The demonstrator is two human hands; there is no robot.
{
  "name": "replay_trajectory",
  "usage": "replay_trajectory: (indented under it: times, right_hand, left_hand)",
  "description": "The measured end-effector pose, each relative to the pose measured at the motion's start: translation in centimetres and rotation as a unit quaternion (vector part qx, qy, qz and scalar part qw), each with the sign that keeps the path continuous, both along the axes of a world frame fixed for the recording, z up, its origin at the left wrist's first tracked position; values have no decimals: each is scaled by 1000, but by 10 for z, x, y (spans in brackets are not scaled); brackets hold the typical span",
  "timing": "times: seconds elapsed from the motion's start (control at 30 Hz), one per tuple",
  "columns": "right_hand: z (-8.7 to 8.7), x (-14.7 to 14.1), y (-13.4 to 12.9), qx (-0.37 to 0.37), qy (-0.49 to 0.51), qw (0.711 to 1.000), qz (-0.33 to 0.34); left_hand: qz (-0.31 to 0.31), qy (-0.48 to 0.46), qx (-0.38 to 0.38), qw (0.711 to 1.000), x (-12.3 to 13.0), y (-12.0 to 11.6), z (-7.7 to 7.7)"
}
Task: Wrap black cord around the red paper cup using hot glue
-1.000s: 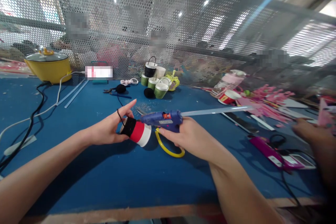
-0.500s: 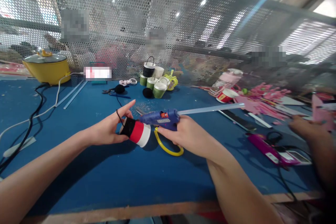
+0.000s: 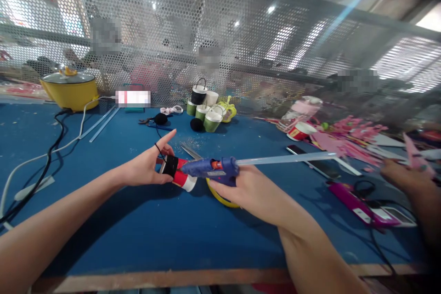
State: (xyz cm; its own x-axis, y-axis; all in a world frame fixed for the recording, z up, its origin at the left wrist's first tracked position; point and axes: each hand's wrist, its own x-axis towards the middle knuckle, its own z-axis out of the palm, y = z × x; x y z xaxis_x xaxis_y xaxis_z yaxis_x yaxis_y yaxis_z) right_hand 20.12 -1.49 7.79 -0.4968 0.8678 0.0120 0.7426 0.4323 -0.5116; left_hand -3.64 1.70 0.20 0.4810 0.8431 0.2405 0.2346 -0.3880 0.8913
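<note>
My left hand point(image 3: 146, 166) is closed around a small paper cup point(image 3: 180, 178) lying tilted, its sides red and white with black cord wound round one end. A strand of black cord point(image 3: 159, 148) runs over the index finger, which points up. My right hand point(image 3: 250, 186) grips a blue hot glue gun point(image 3: 210, 170), with a long clear glue stick point(image 3: 285, 159) out of its back. The nozzle is at the cup's side, by the edge of the black winding; whether it touches I cannot tell. Under the gun lie scissors point(image 3: 225, 200) with yellow handles, partly hidden.
Green and black cord-wrapped cups point(image 3: 212, 121) stand at the back, with black yarn balls point(image 3: 160, 119) and pliers point(image 3: 146, 121) nearby. A yellow electric pot point(image 3: 74, 94) is far left. Right are a phone point(image 3: 313, 161), a purple power strip point(image 3: 361, 204), pink scraps and another person's hand point(image 3: 396, 174).
The glue gun has come down and across the cup, its nozzle now in front of the cup's side. The cup stays in my left hand. The whole view has shifted slightly.
</note>
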Motion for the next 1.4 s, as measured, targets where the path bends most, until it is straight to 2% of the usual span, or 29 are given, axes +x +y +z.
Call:
replay_trajectory:
  times: [0.43, 0.7, 0.83, 0.93, 1.1, 1.23, 1.33, 1.4]
  right_hand:
    - [-4, 1, -2, 12, -32, 999, -7]
    - [-1, 0, 10, 39, -7, 999, -19]
    - [-2, -2, 13, 59, -8, 998, -33]
    - [-3, -3, 14, 39, 4, 998, -44]
    - [-5, -5, 18, -59, 54, 994, -81]
    - [-12, -1, 35, -85, 128, 981, -122]
    - [-26, 8, 60, -30, 200, 963, -176]
    - [-38, 15, 79, 13, 187, 960, -209]
  left_hand:
    - [18, 6, -10, 1000, -1, 2, -2]
    - [-31, -5, 41, 999, -2, 2, -3]
    - [-45, -9, 43, 998, -2, 2, -4]
    - [-45, -6, 49, 998, -2, 1, -3]
    - [-37, 1, 59, 998, -1, -1, -1]
    - [-11, 8, 51, 999, 0, -1, 2]
    - [8, 11, 40, 999, 1, -3, 5]
    - [20, 18, 22, 999, 2, -3, 6]
